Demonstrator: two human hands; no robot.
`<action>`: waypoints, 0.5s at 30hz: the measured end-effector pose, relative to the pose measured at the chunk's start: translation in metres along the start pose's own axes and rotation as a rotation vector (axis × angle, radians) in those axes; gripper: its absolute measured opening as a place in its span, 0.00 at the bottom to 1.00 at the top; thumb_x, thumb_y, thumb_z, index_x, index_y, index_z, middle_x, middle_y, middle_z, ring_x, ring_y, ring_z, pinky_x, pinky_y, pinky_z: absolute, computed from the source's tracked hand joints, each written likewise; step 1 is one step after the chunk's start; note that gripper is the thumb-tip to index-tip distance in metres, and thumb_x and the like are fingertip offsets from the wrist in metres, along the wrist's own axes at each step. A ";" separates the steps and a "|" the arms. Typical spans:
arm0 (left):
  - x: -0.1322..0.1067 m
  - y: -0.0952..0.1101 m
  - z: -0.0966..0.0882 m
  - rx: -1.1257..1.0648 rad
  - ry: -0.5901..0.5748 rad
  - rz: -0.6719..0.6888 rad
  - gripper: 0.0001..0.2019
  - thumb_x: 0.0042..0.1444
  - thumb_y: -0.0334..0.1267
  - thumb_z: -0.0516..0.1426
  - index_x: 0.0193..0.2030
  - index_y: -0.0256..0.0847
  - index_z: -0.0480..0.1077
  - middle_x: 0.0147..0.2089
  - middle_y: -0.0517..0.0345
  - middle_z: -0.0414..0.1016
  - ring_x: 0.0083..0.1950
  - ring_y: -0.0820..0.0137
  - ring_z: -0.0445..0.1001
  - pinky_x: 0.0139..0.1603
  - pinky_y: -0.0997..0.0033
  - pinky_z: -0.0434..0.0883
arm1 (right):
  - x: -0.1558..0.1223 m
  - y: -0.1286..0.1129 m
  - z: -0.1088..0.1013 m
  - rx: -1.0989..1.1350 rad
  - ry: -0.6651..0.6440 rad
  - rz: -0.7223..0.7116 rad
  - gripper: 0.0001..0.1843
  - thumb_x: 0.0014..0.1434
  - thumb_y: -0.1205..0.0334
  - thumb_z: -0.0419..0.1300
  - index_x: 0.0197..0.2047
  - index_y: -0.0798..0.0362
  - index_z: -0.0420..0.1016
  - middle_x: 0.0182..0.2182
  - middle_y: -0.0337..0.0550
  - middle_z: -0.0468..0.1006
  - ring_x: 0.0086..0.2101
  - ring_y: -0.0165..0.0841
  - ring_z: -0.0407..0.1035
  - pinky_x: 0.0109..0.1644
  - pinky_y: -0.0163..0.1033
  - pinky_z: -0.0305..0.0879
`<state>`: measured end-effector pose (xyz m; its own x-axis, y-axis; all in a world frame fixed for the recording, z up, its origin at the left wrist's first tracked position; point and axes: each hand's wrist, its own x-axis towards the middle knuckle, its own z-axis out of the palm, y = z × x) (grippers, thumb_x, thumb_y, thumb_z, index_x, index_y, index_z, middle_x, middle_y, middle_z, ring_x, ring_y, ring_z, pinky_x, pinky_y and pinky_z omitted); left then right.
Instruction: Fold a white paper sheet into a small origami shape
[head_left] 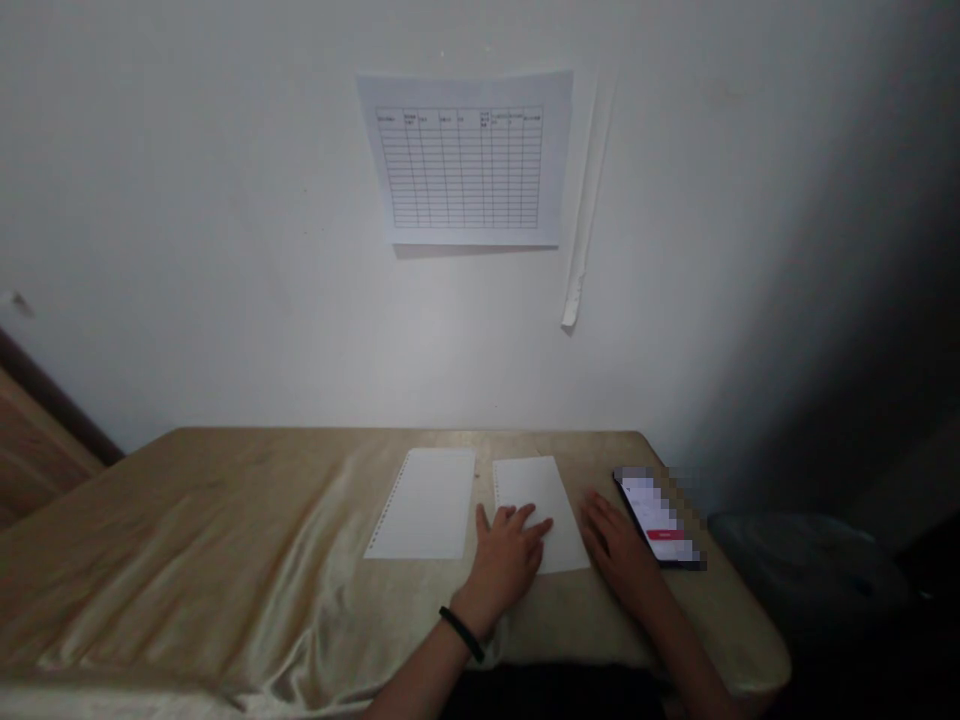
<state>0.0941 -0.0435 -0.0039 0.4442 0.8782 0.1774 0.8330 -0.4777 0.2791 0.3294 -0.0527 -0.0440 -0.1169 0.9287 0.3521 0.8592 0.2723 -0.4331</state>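
My left hand (507,556), with a black band on its wrist, lies over the lower left part of a white loose-leaf sheet (536,482), its fingers spread. Punched holes run along that sheet's left edge. Just right of the sheet, my right hand (613,545) rests with fingers stretched out, holding nothing; its fingertips are slightly blurred. Left of my left hand lies another loose-leaf sheet (427,505), faintly lined, with holes down its left side. A smartphone (660,520) with a lit screen lies to the right of my right hand.
A wrinkled gold-beige cloth (225,560) covers the table, which stands against a white wall (225,250). A printed table sheet (465,165) hangs on the wall beside a narrow white strip (581,240). A dark, dim object (810,570) stands past the table's right edge.
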 end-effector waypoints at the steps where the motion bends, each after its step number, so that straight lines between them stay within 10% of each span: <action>1: 0.000 -0.003 0.002 -0.004 0.001 0.006 0.20 0.68 0.45 0.50 0.65 0.68 0.65 0.69 0.63 0.65 0.67 0.52 0.61 0.66 0.19 0.40 | 0.000 -0.002 -0.001 -0.013 -0.014 -0.039 0.26 0.69 0.56 0.49 0.67 0.52 0.65 0.69 0.47 0.61 0.67 0.40 0.56 0.71 0.53 0.56; 15: 0.005 -0.014 -0.001 0.008 -0.020 0.053 0.20 0.70 0.45 0.49 0.67 0.61 0.62 0.72 0.60 0.61 0.70 0.56 0.61 0.68 0.22 0.43 | 0.001 -0.020 -0.005 -0.052 -0.064 -0.129 0.23 0.67 0.61 0.49 0.62 0.51 0.72 0.67 0.47 0.65 0.66 0.40 0.58 0.71 0.53 0.56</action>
<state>0.0842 -0.0327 -0.0058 0.4939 0.8521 0.1731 0.8108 -0.5232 0.2623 0.3146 -0.0579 -0.0312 -0.2580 0.9014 0.3478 0.8594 0.3786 -0.3436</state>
